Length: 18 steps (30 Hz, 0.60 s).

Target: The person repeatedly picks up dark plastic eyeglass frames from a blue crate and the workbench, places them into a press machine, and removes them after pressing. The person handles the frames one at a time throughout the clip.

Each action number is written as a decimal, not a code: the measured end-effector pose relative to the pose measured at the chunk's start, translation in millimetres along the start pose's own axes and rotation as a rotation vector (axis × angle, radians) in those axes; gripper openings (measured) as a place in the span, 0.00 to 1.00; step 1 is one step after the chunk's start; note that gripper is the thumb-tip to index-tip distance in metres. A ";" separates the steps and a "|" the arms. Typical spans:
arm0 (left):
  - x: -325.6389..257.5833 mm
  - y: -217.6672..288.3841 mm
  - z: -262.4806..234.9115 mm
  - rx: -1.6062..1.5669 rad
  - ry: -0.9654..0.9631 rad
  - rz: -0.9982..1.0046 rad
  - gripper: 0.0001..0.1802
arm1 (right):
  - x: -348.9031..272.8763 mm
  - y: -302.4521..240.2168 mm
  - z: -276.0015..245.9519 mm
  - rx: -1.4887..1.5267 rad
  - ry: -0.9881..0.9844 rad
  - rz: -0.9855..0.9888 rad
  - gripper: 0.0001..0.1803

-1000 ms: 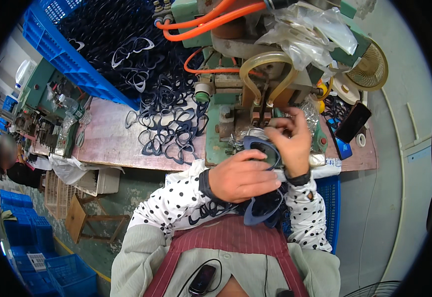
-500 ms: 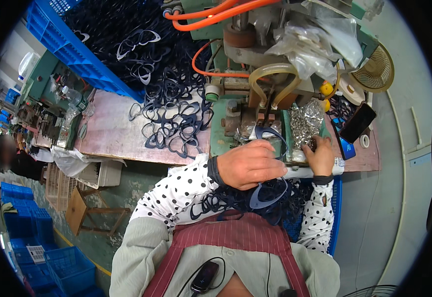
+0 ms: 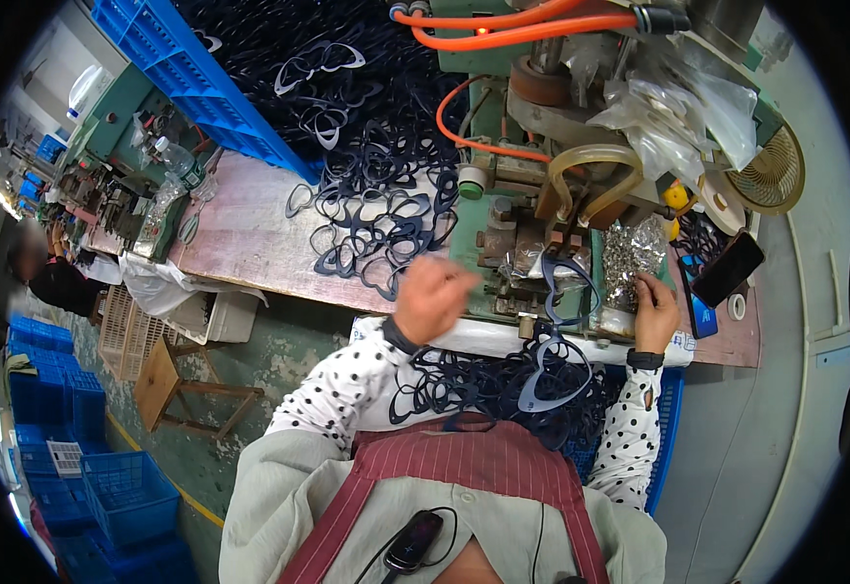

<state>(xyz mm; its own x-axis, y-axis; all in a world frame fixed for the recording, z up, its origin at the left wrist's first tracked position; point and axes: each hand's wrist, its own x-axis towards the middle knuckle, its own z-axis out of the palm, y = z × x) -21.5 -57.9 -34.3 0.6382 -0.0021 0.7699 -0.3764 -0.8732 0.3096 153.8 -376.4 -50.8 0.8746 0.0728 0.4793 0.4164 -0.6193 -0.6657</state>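
My left hand (image 3: 435, 300), smeared by motion, is over the table's front edge, just left of the green press (image 3: 488, 209). Its fingers are too blurred to read. A dark blue eyeglass frame front (image 3: 534, 397) hangs from the press, one ring up at the tooling, the other lower down; neither hand touches it. My right hand (image 3: 657, 313) is at the near right side of a heap of small shiny metal parts (image 3: 629, 255). Its thumb and fingertips are pinched together; anything between them is too small to make out. Several loose frame fronts (image 3: 406, 226) lie on the table near my left hand.
Behind them rises a large dark heap of frame fronts (image 3: 259, 58) beside a blue crate (image 3: 201, 83). More frames (image 3: 444, 375) lie before my apron. Orange hoses (image 3: 532, 34) cross the press. At right are a phone (image 3: 727, 271) and a fan (image 3: 768, 167). Another person sits far left.
My left hand has moved left, away from the frame front at the press. My right hand stays by the metal parts, its fingers now drawn to the near edge. The whole view has shifted slightly.
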 end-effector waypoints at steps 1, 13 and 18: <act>-2.4 -14.1 -6.8 0.162 -0.151 -0.036 0.16 | -0.9 -0.7 1.1 0.021 0.007 0.032 0.07; 3.0 -86.5 -34.6 0.359 -0.289 -0.039 0.10 | -2.3 -10.5 3.1 0.007 -0.030 -0.013 0.08; 49.1 -57.4 -49.4 0.271 0.000 -0.060 0.04 | 6.0 -55.8 -3.3 0.166 -0.047 0.106 0.04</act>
<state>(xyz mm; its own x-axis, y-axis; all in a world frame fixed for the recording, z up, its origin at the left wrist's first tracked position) -1.7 16.2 13.3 0.6538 0.0531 0.7548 -0.1445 -0.9704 0.1934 135.0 -344.1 -8.8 0.9249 0.0527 0.3766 0.3528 -0.4882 -0.7982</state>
